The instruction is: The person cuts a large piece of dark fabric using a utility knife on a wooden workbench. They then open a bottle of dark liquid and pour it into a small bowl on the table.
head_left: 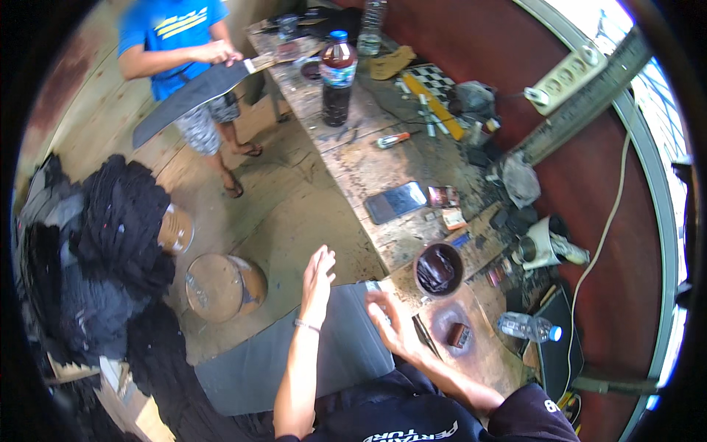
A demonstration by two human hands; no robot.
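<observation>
A dark grey fabric panel (294,353), smooth and flat, slants across my lap, its narrower end against the table's edge. Above its far edge, my left hand (319,278) is raised with loosely stretched fingers and nothing visible in it. My right hand (395,323) hovers at the panel's table end, thumb and fingers apart. Whether it touches the panel there cannot be told. Just right of that hand, a brown bowl (439,270) holds a dark, glossy substance. A small brown block (459,335) sits on a dark-stained patch of the wooden table (346,158).
A phone (396,202), a dark-filled bottle (339,81) and a clear bottle (529,327) are on the table. A power strip (567,81) hangs at right. Dark cloth (110,221) is heaped left, beside a round tub (215,287). Another person (177,44) holds a similar panel (188,103).
</observation>
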